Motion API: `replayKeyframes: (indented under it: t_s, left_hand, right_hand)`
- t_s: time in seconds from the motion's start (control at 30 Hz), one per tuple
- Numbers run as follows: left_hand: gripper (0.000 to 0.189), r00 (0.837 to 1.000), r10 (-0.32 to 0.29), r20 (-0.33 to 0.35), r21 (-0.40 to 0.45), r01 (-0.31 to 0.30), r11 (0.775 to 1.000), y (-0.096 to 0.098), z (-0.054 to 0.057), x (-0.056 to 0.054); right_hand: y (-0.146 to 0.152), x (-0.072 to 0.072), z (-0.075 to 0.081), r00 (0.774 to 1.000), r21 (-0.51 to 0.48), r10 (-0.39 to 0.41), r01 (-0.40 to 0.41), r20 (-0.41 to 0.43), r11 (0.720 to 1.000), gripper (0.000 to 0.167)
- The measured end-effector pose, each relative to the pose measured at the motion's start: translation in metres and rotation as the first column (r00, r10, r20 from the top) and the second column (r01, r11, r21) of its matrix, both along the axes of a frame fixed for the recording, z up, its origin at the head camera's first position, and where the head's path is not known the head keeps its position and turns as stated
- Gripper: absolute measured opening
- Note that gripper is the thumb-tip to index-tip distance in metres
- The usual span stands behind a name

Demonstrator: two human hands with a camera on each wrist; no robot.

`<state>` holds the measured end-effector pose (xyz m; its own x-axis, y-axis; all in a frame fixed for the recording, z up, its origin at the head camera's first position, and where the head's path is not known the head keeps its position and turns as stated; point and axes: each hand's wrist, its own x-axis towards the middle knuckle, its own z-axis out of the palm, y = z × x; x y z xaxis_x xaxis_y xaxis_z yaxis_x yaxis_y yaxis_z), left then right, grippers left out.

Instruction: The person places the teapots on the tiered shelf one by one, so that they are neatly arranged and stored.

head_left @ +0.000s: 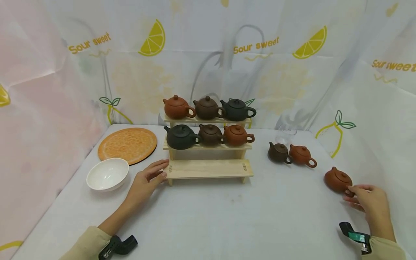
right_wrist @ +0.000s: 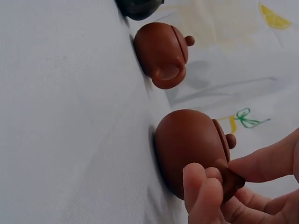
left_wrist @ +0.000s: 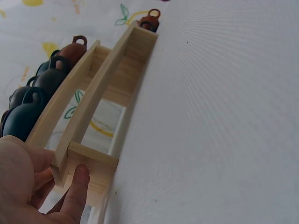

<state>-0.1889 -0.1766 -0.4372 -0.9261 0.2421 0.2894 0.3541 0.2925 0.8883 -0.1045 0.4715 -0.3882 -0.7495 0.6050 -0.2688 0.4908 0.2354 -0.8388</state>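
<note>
At the right, my right hand (head_left: 370, 202) pinches the handle of a reddish-brown clay teapot (head_left: 338, 180) between thumb and fingers. In the right wrist view the teapot's round body (right_wrist: 189, 144) sits right at the white tablecloth, lid on. My left hand (head_left: 146, 184) holds the left end of the bottom step of a three-step wooden display rack (head_left: 208, 169). One finger reaches under that step in the left wrist view, against the rack's end support (left_wrist: 93, 168). The bottom step is bare. Three teapots stand on the middle step and three on the top one, including a black teapot (head_left: 181, 137).
Beside the rack, a dark brown teapot (head_left: 278, 153) and another reddish teapot (head_left: 301, 155) stand close together, with a clear glass vessel (head_left: 286, 133) behind. At left are a white bowl (head_left: 108, 175) and a round orange-patterned mat (head_left: 128, 144). Printed cloth encloses the table.
</note>
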Motion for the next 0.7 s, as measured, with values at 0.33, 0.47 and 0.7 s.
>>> replayKeyframes:
  t_s: [0.33, 0.47, 0.7]
  left_hand:
    - [0.041, 1.000, 0.010, 0.011, -0.009, -0.009, 1.000, 0.000, 0.000, 0.001]
    - [0.041, 1.000, 0.013, 0.014, -0.006, -0.013, 1.000, 0.001, 0.002, 0.001]
    - [0.041, 1.000, 0.008, 0.001, -0.007, -0.008, 1.000, 0.001, 0.000, 0.001]
  right_hand:
    - [-0.004, -0.003, -0.002, 0.995, -0.073, -0.059, 0.053, -0.075, 0.996, 0.017]
    - [-0.006, -0.004, -0.001, 0.990, -0.115, -0.083, 0.069, -0.116, 0.991, 0.013]
    - [-0.009, -0.004, -0.002, 0.982, -0.182, -0.078, 0.046, -0.174, 0.982, 0.012]
